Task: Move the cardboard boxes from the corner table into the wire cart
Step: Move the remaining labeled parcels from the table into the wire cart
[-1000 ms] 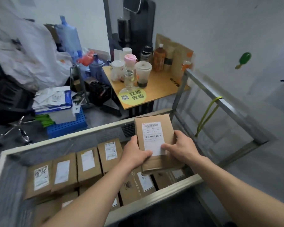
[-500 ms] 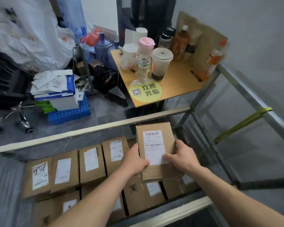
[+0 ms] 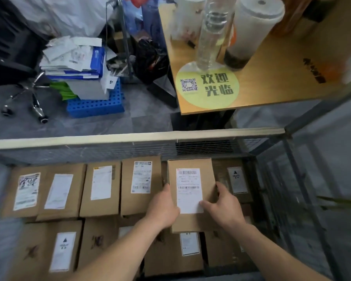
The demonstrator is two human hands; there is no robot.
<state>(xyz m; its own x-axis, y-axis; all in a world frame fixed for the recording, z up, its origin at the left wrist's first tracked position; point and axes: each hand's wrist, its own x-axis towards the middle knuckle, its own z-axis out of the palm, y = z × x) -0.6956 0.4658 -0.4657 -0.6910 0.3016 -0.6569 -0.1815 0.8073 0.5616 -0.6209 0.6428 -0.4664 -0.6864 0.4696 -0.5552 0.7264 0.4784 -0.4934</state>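
Gripped low inside the wire cart (image 3: 130, 139): a cardboard box (image 3: 209, 175), shipping label up, over the right end of the back row of packed boxes (image 3: 100, 189). Left hand (image 3: 163, 207) clamped on its left edge; right hand (image 3: 223, 207) curled round its right edge, thumb touching the label. Beyond the cart rim, a wooden surface (image 3: 272, 78) with a clear bottle (image 3: 211, 33) and a lidded cup (image 3: 249, 31).

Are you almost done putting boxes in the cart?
Lots done: two rows of boxes lie in the wire cart. In hand: the left hand and right hand hold one more box low over the back row, not let go yet. Left: no boxes show on the wooden table, so maybe few.
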